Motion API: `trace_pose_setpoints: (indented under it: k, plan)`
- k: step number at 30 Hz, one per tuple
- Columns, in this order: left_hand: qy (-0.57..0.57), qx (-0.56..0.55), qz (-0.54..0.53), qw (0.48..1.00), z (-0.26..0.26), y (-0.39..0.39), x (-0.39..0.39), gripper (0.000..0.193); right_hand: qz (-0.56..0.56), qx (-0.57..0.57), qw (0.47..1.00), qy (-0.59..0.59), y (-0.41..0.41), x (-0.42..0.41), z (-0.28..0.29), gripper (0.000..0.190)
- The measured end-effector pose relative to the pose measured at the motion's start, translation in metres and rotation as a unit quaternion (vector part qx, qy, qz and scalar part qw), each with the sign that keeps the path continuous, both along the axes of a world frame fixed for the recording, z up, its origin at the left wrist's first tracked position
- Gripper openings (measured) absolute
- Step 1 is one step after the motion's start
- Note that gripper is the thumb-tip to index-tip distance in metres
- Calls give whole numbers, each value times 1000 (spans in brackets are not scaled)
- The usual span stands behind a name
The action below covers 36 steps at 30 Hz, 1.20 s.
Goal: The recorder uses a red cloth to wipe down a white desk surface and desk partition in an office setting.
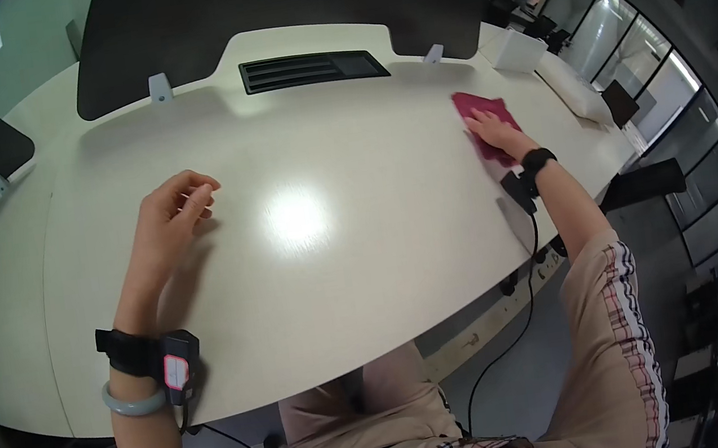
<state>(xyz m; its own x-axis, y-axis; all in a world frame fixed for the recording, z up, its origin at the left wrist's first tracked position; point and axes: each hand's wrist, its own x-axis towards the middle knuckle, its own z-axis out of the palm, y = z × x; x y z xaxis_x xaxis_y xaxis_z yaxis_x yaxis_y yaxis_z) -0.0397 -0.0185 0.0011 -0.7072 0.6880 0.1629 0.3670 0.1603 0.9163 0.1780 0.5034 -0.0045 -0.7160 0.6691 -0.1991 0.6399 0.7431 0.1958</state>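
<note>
A dark red cloth lies on the white desktop at the right. My right hand rests flat on it with the fingers spread a little; the palm hides part of the cloth. Over the left part of the desktop hovers my left hand, its fingers loosely curled and nothing seen between them. Each wrist wears a black strap with a small black device and a cable. A pale bangle sits on the left forearm.
A dark divider panel stands along the desk's back, held by clamps. In front of it is a black grille set in the desktop. A white box and a white cushion-like object lie at the back right. A cable hangs past the front edge.
</note>
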Motion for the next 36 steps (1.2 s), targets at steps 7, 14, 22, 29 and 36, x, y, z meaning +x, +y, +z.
trace_pose_setpoints:
  k: [7,14,22,29,36]
  plan:
    - [135,46,80,987,-4,-11,-10,15,255,-100,959,76,-231,-197,-3,57]
    - [248,142,197,938,10,-15,-12,13,656,-197,715,136,-397,-193,-14,48]
    - [285,109,183,934,16,-11,-5,12,314,-87,928,180,-269,-256,-7,62]
    - [280,99,152,943,11,-9,-4,12,348,-71,919,169,-331,-245,-8,73]
    - [264,18,108,958,0,-5,-7,19,543,-261,795,77,-356,-175,29,60]
